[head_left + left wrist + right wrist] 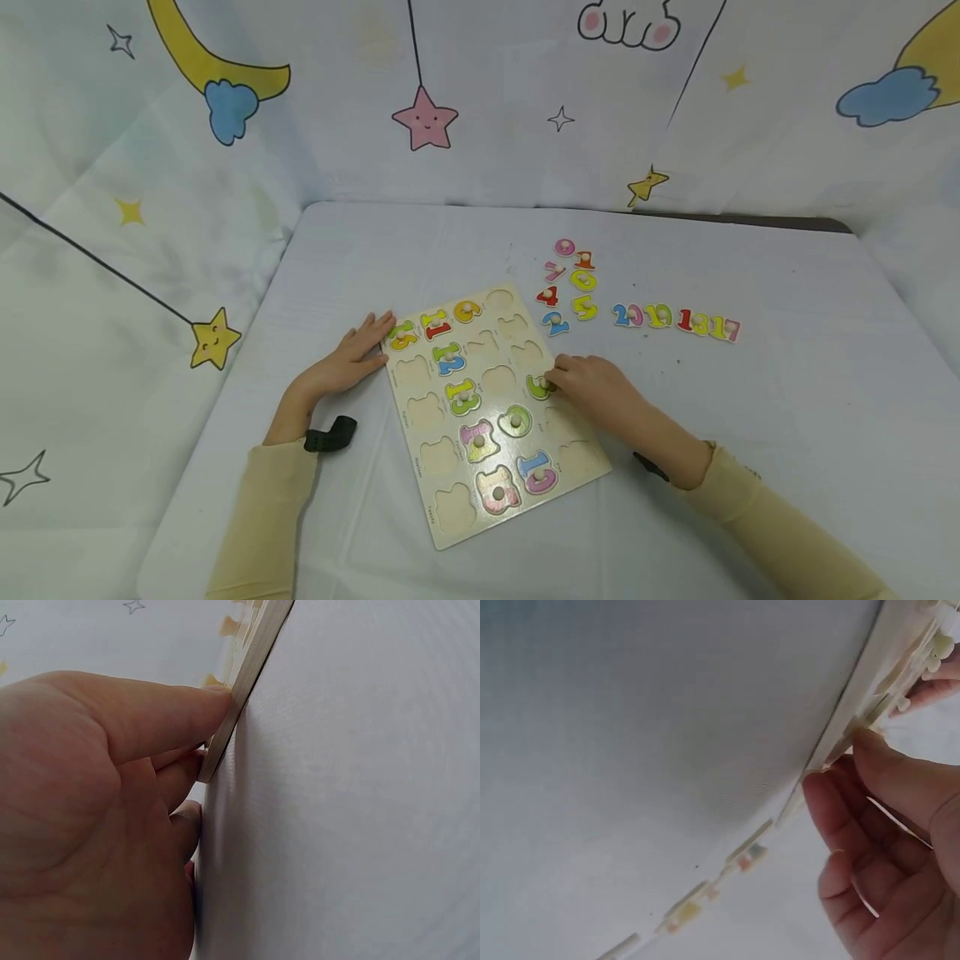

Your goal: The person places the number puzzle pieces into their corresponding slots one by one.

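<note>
A wooden number puzzle board point(498, 380) lies tilted on the white table, with knobbed number pieces in some of its recesses. My right hand point(600, 392) reaches over the board's right edge and pinches a green number 3 piece point(537, 387) at its recess; the fingertips cover part of it. In the right wrist view the thumb point(889, 769) and curled fingers meet close at the board's edge. My left hand point(345, 358) rests at the board's upper left corner, fingers extended against its edge. The left wrist view shows that thumb point(172, 712) touching the board's side point(232, 720).
Loose number pieces lie right of the board: a cluster with a yellow 5 point(585, 307) and red 4 point(548, 296), and a row with a blue-and-pink 20 point(627, 315) and a 17 point(724, 328). A patterned cloth point(495, 167) hangs behind the table.
</note>
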{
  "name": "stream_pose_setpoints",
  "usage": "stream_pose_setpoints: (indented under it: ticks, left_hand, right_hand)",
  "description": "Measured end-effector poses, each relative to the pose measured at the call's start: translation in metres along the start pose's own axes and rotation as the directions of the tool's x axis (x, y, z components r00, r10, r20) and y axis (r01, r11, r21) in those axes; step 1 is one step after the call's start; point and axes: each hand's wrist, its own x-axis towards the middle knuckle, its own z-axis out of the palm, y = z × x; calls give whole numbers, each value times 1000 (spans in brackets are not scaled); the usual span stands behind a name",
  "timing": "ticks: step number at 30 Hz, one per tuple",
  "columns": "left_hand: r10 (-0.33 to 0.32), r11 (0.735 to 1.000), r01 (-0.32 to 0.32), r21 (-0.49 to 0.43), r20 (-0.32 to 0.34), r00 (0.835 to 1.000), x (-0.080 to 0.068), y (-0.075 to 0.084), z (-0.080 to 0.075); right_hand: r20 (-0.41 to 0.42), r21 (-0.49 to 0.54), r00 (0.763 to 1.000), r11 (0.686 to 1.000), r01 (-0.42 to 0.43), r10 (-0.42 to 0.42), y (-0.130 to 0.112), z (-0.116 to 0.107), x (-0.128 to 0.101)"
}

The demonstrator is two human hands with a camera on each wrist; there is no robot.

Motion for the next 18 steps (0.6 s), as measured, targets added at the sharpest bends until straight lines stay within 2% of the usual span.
stream_pose_setpoints:
  ticks: [2,7,10,12,14,16,18]
  left_hand:
    - [-1,1000,1,-2,-3,1000,0,0,1]
    - [10,1000,-10,0,-3,1000,0,0,1]
    - [2,1000,-2,-4,3,1000,0,1,0]
    - [-3,1000,3,-2,4,1000,0,1,0]
    - [-3,1000,3,1,3,1000,0,1,0]
    - [-2,1000,2,5,1,1000,0,0,0]
    - [1,1000,-1,7,1,1000,0,0,0]
  right_hand:
    - [-8,-15,999,999,32,-32,2,0,0]
    - [-3,-136,994,985,110,-111,4,-1,-3]
    - [25,-126,994,986,109,-107,6,-2,-4]
    - [45,-25,998,998,52,-50,11,-3,-3]
    - [54,88,998,995,-40,36,20,-5,0]
    - [48,189,990,972,-140,133,32,-6,5]
    - [36,231,979,951,-205,203,44,-8,11]
